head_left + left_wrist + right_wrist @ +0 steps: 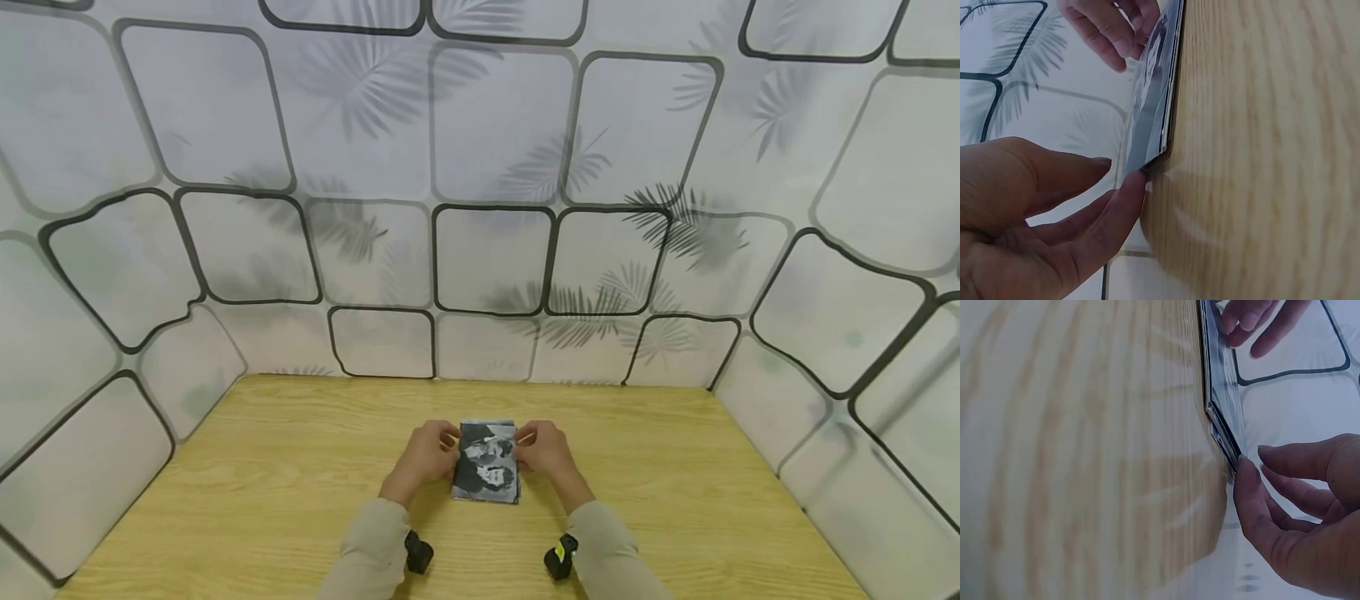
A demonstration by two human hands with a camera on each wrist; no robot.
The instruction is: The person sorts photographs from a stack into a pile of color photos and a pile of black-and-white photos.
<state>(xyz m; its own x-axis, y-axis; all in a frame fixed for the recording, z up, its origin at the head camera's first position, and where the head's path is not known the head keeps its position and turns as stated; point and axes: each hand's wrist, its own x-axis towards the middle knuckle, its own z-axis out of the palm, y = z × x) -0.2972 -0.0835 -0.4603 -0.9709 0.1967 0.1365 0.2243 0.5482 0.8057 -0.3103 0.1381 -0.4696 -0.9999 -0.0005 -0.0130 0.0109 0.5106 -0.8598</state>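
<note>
Left grip (430,454) and right grip (544,452), loosely parted rather than clamped, touch opposite sides of the photo stack (486,465), lying on the tabletop (300,467) between them; looks light, thin, probably slick and easily creased, so take the edges

Premises: a screened table booth; whether within a home, office or lab cannot be determined. In the head view, a broad yellow wood-grain tabletop (300,467) occupies six o'clock. White-grey walling (491,258), printed with rounded black and grey outlines (435,258) and grey feathery leaves (371,75), closes off twelve o'clock and continues round at ten and two.
</note>
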